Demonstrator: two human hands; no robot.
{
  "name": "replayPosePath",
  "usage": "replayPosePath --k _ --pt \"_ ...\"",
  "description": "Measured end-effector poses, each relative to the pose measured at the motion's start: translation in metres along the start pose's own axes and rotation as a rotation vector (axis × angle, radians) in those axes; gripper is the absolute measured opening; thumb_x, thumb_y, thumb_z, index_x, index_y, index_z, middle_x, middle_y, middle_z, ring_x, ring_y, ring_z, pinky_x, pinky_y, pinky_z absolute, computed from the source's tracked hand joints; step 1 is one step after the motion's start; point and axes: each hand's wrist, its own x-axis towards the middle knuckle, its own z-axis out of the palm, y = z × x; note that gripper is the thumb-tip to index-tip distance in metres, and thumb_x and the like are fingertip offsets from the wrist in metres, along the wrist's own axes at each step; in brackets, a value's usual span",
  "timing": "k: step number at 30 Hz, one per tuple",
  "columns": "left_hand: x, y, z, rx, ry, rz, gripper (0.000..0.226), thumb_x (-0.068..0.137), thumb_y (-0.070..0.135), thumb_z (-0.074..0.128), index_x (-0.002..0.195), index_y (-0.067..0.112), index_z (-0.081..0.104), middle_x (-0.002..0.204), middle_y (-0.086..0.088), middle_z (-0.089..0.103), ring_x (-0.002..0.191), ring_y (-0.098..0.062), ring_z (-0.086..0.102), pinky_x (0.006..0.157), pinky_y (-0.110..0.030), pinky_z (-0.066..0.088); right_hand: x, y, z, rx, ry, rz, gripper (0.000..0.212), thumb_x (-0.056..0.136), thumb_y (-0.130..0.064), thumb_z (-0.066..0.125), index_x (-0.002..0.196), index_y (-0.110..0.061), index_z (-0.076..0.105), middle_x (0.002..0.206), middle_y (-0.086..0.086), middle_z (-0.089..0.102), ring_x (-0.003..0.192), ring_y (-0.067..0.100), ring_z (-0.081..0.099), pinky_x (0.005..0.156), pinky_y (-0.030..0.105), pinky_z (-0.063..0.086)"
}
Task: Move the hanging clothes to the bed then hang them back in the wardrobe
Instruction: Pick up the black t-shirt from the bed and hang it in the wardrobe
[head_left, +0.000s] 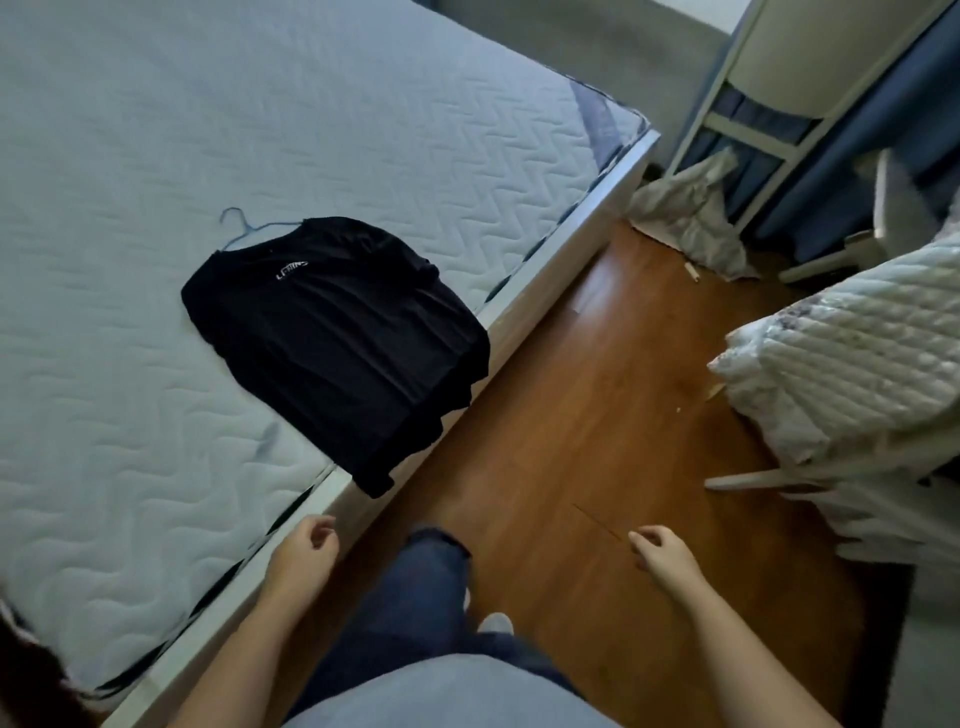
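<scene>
A black T-shirt (337, 338) on a thin blue hanger (244, 228) lies flat on the bare quilted mattress (182, 130) of the bed, its hem drooping over the bed's right edge. My left hand (306, 545) hovers near the bed frame below the shirt, fingers loosely curled and holding nothing. Over the wooden floor, my right hand (660, 551) is likewise loosely curled with nothing in it. Both hands are well short of the shirt. No wardrobe is in view.
A wooden floor strip (571, 415) runs between the bed and a white quilted bundle (857, 364) on the right. Crumpled white sheeting (691, 228) lies by a white frame (727, 114) and blue curtain (857, 156) at the back right.
</scene>
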Motion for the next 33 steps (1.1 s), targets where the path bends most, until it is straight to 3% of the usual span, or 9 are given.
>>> replayPosePath --k 4,9,14,19,24,28,33 --pt "0.062 0.017 -0.006 -0.063 0.067 -0.087 0.022 0.089 0.013 0.05 0.109 0.009 0.058 0.103 -0.013 0.063 0.093 -0.028 0.057 0.078 -0.034 0.041 0.041 -0.079 0.009 -0.098 -0.065 -0.092 0.036 0.091 -0.029 0.052 0.122 -0.012 0.052 0.126 0.011 0.056 0.113 0.027 0.056 0.095 0.039 0.048" --pt "0.168 0.044 -0.01 -0.276 0.086 -0.24 0.021 0.088 0.007 0.05 0.107 0.005 0.058 0.106 -0.018 0.064 0.098 -0.035 0.059 0.091 -0.043 0.048 0.099 -0.198 0.007 -0.233 -0.059 -0.164 0.035 0.091 -0.028 0.051 0.122 -0.011 0.052 0.124 0.011 0.058 0.111 0.025 0.058 0.094 0.037 0.049" --pt "0.239 0.089 -0.041 -0.533 0.147 -0.381 0.025 0.091 0.004 0.043 0.113 0.002 0.054 0.095 -0.013 0.059 0.089 -0.029 0.058 0.079 -0.037 0.045 0.134 -0.336 0.017 -0.415 -0.092 -0.276 0.035 0.092 -0.027 0.05 0.122 -0.009 0.052 0.122 0.01 0.059 0.099 0.018 0.055 0.08 0.028 0.043" --pt "0.285 0.099 -0.072 -0.51 0.203 -0.423 0.025 0.089 0.008 0.045 0.112 0.006 0.056 0.094 -0.011 0.061 0.09 -0.028 0.059 0.078 -0.036 0.045 0.148 -0.44 0.065 -0.523 -0.209 -0.417 0.033 0.092 -0.027 0.05 0.121 -0.01 0.053 0.118 0.009 0.061 0.103 0.02 0.055 0.08 0.024 0.036" --pt "0.315 0.089 -0.091 -0.519 0.294 -0.496 0.029 0.09 0.009 0.044 0.117 0.008 0.054 0.114 -0.013 0.06 0.1 -0.027 0.057 0.089 -0.036 0.043 0.175 -0.517 0.12 -0.657 -0.348 -0.469 0.033 0.092 -0.029 0.049 0.12 -0.013 0.051 0.106 0.005 0.061 0.095 0.02 0.058 0.078 0.028 0.041" --pt "0.341 0.079 -0.107 -0.521 0.372 -0.598 0.03 0.091 0.009 0.042 0.119 0.008 0.052 0.119 -0.014 0.058 0.104 -0.027 0.055 0.087 -0.033 0.042 0.208 -0.585 0.166 -0.662 -0.386 -0.512 0.033 0.092 -0.024 0.051 0.12 -0.007 0.053 0.1 0.006 0.06 0.095 0.024 0.059 0.081 0.031 0.043" --pt "0.396 0.067 -0.134 -0.471 0.445 -0.642 0.03 0.091 0.01 0.043 0.12 0.008 0.051 0.122 -0.013 0.057 0.105 -0.026 0.055 0.087 -0.032 0.042 0.251 -0.668 0.238 -0.663 -0.394 -0.594 0.035 0.091 -0.024 0.051 0.122 -0.008 0.053 0.107 0.008 0.062 0.099 0.025 0.059 0.086 0.032 0.043"
